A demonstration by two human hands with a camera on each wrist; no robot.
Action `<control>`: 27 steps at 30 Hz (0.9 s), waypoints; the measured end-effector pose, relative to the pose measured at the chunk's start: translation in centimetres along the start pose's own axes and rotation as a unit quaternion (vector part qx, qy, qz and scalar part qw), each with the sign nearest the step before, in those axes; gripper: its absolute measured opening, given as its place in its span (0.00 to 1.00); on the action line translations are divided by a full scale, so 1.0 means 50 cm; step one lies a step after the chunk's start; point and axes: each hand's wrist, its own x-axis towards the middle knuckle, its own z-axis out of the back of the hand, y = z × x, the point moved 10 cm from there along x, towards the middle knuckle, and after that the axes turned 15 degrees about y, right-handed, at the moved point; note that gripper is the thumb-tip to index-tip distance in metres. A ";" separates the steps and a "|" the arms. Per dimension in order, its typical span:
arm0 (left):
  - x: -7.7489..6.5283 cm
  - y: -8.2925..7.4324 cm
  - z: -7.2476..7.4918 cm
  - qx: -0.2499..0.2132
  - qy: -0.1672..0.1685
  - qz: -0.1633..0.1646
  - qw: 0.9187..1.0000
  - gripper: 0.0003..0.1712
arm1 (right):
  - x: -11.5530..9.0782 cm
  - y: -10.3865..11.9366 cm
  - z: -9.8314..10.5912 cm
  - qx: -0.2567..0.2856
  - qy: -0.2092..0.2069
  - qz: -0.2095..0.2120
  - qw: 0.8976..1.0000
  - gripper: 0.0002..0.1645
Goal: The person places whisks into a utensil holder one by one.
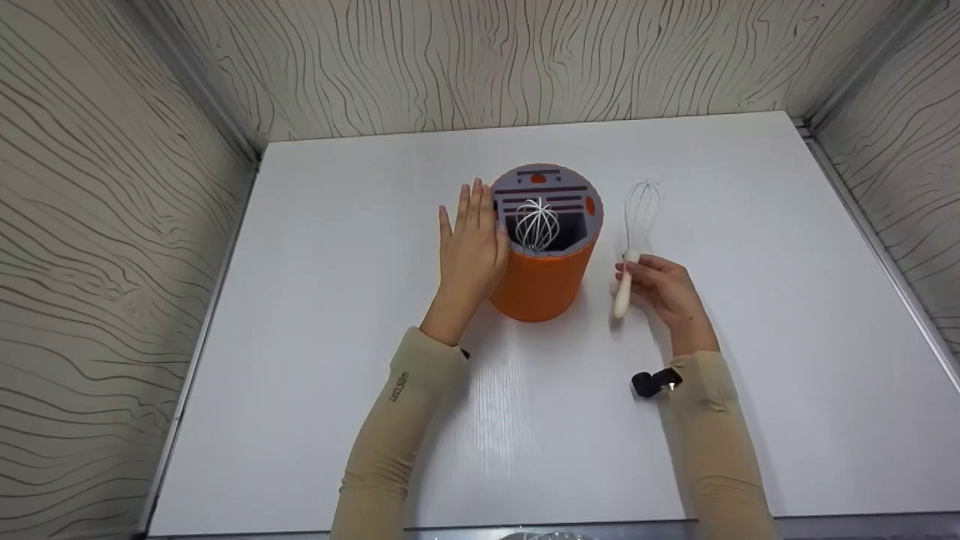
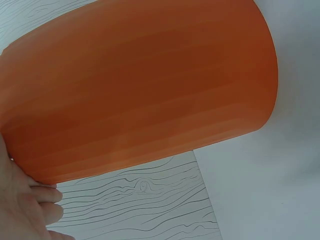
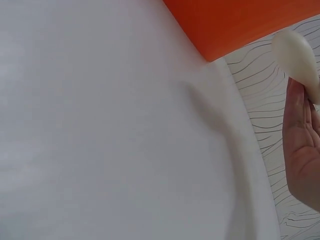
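Observation:
An orange cylindrical holder (image 1: 541, 289) with a grey slotted top stands upright on the white table. Against its left side and upper rim rests my left hand (image 1: 472, 251), its fingers straight; in the left wrist view that hand (image 2: 25, 205) touches the orange wall. A whisk (image 1: 538, 225) with pale wires stands in the large dark opening of the holder, its lower part hidden inside. To the right of the holder, my right hand (image 1: 664, 289) pinches a second whisk by its cream handle (image 1: 623, 295), wire loops pointing away from me. The handle's rounded end (image 3: 295, 56) shows in the right wrist view.
The white table (image 1: 337, 300) runs to wood-grain patterned walls (image 1: 495, 67) at the back and sides. A black wrist camera (image 1: 654, 382) sticks out from the right sleeve. Something clear and shiny (image 1: 544, 535) shows at the front edge.

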 end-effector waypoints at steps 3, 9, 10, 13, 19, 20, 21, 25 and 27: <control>0.001 0.000 0.000 -0.001 0.001 0.000 1.000 0.33 | -0.001 0.008 -0.007 -0.001 0.005 0.006 1.000 0.10; 0.001 0.000 -0.001 -0.003 0.002 0.000 1.000 0.32 | -0.003 0.023 -0.018 -0.012 0.011 0.011 1.000 0.10; 0.001 0.000 -0.001 -0.002 0.002 0.001 1.000 0.32 | -0.004 0.025 -0.020 -0.013 0.012 0.012 1.000 0.09; 0.001 0.000 -0.001 0.000 0.002 0.001 1.000 0.32 | -0.006 0.033 -0.026 -0.006 0.018 0.019 1.000 0.10; -0.001 0.000 -0.001 -0.007 -0.003 0.000 1.000 0.32 | -0.010 0.059 -0.045 0.001 0.033 0.046 0.998 0.11; -0.001 0.001 -0.001 -0.009 -0.004 0.000 1.000 0.32 | -0.011 0.063 -0.049 -0.002 0.035 0.050 0.998 0.11; -0.001 0.001 -0.001 -0.010 -0.004 0.000 1.000 0.32 | -0.011 0.068 -0.052 -0.007 0.037 0.053 0.998 0.11; 0.000 0.001 -0.001 -0.007 -0.005 0.000 1.000 0.32 | -0.012 0.083 -0.064 -0.017 0.038 0.065 0.997 0.11; 0.000 0.001 0.000 -0.008 -0.005 -0.001 1.000 0.32 | -0.013 0.090 -0.069 -0.020 0.038 0.071 0.997 0.11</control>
